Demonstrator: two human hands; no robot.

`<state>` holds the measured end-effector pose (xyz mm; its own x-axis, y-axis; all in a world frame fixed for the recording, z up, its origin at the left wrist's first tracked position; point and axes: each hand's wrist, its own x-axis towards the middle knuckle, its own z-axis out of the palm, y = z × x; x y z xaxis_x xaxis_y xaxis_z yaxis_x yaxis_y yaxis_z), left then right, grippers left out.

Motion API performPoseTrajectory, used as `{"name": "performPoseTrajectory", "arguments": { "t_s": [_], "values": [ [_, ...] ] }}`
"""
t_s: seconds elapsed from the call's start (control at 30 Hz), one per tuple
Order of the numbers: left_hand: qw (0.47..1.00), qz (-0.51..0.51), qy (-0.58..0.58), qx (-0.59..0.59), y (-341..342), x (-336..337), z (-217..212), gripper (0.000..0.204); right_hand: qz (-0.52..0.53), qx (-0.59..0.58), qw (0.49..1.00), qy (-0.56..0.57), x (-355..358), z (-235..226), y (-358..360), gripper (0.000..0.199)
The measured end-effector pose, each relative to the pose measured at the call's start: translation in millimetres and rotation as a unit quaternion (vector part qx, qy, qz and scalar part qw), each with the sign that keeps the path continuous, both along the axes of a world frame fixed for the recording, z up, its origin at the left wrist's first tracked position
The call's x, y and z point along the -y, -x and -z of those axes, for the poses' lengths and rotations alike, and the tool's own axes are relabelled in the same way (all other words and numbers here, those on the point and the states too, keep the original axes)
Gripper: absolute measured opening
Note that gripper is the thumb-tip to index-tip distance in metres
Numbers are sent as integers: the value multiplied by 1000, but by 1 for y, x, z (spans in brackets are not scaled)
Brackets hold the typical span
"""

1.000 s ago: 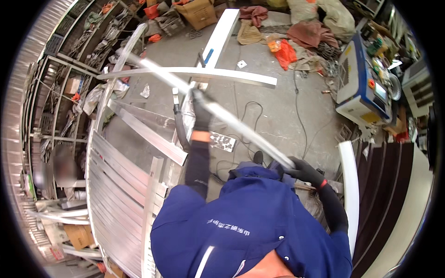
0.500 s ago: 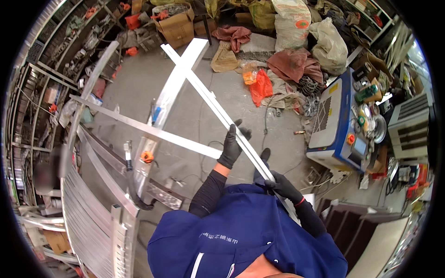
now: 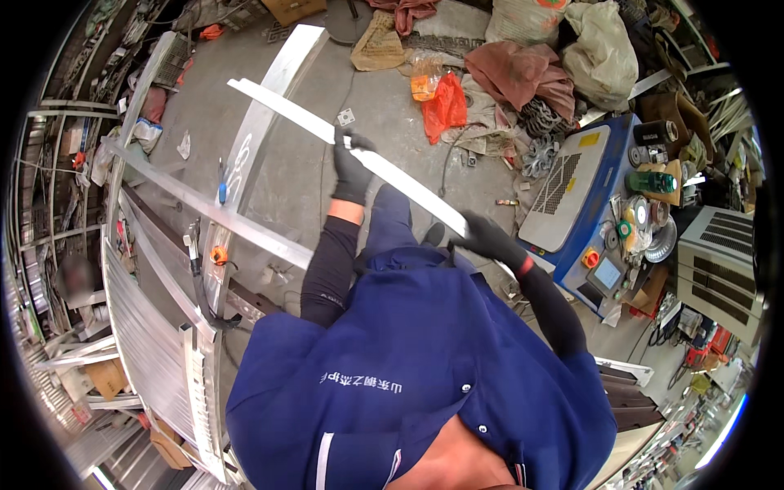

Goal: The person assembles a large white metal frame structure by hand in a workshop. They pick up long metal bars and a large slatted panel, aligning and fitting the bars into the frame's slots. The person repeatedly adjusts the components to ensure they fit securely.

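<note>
A long pale metal bar [image 3: 408, 185] slants across in front of my body, its far end up to the left. My left hand [image 3: 351, 167], in a black glove, is closed around its middle stretch. Farther down, toward the near right end, my gloved right hand [image 3: 487, 238] grips the same bar. Beneath the bar's far end lies a wide silver metal beam [image 3: 260, 122]. A narrower metal strip [image 3: 204, 206] crosses over that beam to the left of my left hand.
An orange tape measure [image 3: 219, 256] and a blue-handled tool [image 3: 222, 192] rest on the beam. A metal gate-like frame [image 3: 151, 351] stands at left. To the right is a blue and white machine [image 3: 572, 196]. Sacks [image 3: 600, 53] and a red plastic bag [image 3: 445, 106] lie beyond.
Both hands have carried the bar; it now lies flatter, its far end shifted left. My left hand has moved up and left, and my right hand has risen. The head view has shifted.
</note>
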<state>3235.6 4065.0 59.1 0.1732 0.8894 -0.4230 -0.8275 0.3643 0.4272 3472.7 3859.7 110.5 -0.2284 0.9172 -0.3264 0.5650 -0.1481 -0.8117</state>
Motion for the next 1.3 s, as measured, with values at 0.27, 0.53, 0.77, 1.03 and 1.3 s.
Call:
{"name": "performPoseTrajectory", "arguments": {
  "t_s": [0.27, 0.53, 0.77, 1.03, 1.3],
  "values": [
    [976, 154, 42, -146, -103, -85, 24, 39, 12, 169, 982, -83, -254, 78, -67, 39],
    [952, 114, 73, -275, 51, -226, 95, 42, -121, 310, 923, -192, -515, 76, -180, 44],
    [937, -125, 193, -262, 127, -217, 132, 42, -316, 371, 861, -146, -728, 77, -196, 56],
    [864, -106, 439, -222, 137, -13, 219, 24, -370, 347, 828, -240, -914, 184, -126, 30],
    [830, -74, 441, -332, 37, -137, 133, 42, -539, 147, 790, -254, -863, 267, 125, 36]
  ]
}}
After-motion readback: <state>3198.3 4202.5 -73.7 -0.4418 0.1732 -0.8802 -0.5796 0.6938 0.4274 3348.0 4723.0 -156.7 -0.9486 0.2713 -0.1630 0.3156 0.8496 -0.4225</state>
